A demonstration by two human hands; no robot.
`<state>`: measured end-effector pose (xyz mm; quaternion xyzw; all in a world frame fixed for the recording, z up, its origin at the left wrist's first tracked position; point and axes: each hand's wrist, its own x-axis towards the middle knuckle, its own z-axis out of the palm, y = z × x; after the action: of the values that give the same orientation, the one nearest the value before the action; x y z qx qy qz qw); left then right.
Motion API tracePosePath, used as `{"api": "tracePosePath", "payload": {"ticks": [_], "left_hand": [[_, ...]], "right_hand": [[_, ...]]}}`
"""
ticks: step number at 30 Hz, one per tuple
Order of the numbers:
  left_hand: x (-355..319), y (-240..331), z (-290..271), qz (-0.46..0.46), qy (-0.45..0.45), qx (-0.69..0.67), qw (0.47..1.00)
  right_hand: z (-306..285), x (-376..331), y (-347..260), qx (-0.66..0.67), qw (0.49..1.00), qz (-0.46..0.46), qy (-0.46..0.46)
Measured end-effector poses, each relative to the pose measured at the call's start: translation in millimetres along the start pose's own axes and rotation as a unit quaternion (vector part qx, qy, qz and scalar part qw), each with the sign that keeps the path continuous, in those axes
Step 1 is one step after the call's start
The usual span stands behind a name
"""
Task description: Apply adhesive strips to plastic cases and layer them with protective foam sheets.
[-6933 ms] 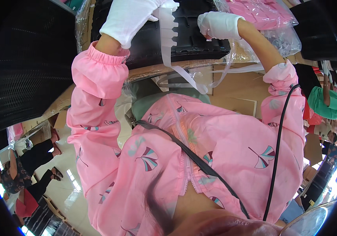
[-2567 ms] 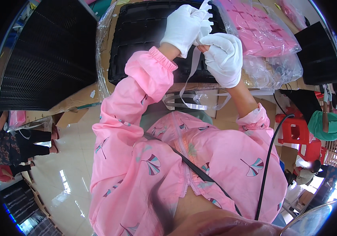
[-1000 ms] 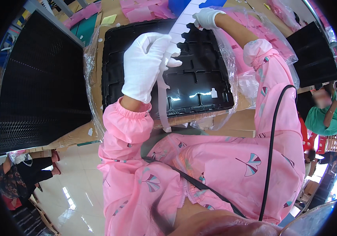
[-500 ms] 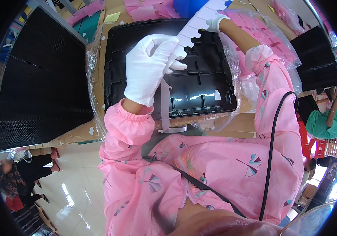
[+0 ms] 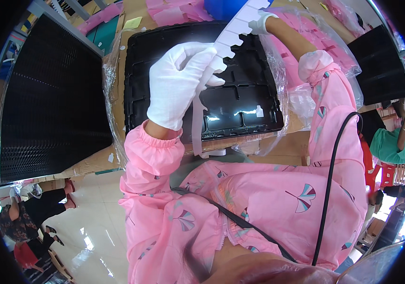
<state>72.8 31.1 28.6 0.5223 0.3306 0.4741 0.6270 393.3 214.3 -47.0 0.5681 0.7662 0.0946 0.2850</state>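
In a white glove, my left hand (image 5: 176, 85) pinches the lower part of a long pale strip (image 5: 228, 40) with a notched edge. A plain narrow length of it hangs below that hand. Farther off, up and to the right, my right hand (image 5: 261, 22), also gloved, is at the strip's upper end; its fingers are largely hidden behind the strip. The strip slants above a black molded plastic tray (image 5: 252, 102) with shallow compartments. A small white bottle-shaped piece (image 5: 259, 111) lies near the tray's front right corner.
Stacks of black trays stand at left (image 5: 56, 104) and right (image 5: 377, 66). Pink sheets (image 5: 292, 42) in clear plastic lie beside the tray, and a blue object (image 5: 223, 8) sits behind it. A black cable (image 5: 330, 189) runs along my right sleeve. Other people are at both sides.
My right hand has shifted slightly right and away, and the notched strip's upper part has moved with it. My left hand has hardly moved and keeps its pinch.
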Motion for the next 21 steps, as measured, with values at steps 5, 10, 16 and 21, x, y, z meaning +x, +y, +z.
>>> {"api": "tracePosePath", "payload": {"ticks": [5,10,16,21], "left_hand": [[-1,-1,3,-0.001,0.000,-0.020,1.000],[1,1,1,-0.010,-0.011,-0.015,1.000],[0,-3,-2,0.008,-0.002,-0.026,1.000],[2,-9,-1,0.021,-0.001,-0.045,0.999]], "right_hand": [[-22,-11,-23,0.126,0.988,0.090,0.013],[-10,-15,-19,0.133,0.984,0.118,-0.003],[8,-6,-21,0.144,0.978,0.153,0.019],[73,34,9,0.176,0.977,0.003,0.118]]}}
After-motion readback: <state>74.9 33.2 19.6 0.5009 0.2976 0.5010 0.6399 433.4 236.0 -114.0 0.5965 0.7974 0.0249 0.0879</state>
